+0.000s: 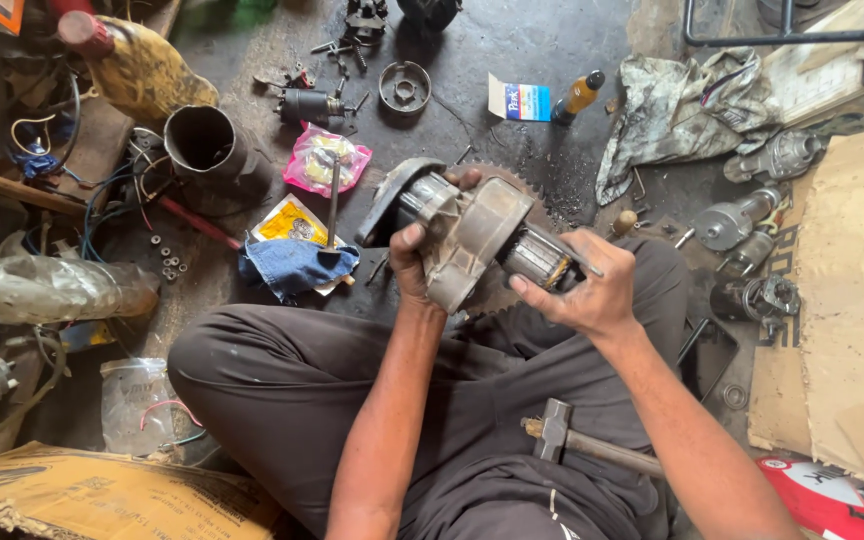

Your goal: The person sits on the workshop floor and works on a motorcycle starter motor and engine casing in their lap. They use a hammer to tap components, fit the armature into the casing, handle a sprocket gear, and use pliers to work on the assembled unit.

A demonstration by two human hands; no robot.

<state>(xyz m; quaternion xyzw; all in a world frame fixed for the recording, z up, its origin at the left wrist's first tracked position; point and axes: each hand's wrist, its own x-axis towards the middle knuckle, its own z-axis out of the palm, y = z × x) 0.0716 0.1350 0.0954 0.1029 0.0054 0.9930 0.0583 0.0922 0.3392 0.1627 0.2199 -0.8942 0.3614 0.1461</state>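
Clearly both hands are clamped on a starter motor point(472, 235) held above the lap of a person sitting cross-legged on the floor point(512, 50). The left hand point(414, 262) wraps the grey housing from below, thumb over its edge; the right hand point(582, 285) pinches the armature end point(542, 258), where copper windings show. A large toothed gear point(517, 180) lies on the floor just behind the motor. A hammer point(562, 435) rests on the right thigh, and a blue rag point(297, 265) lies on the floor to the left. To work this well, I judge the housing should be held steady while the armature end moves straight along its axis — no twisting sideways, and fingers kept off the windings.
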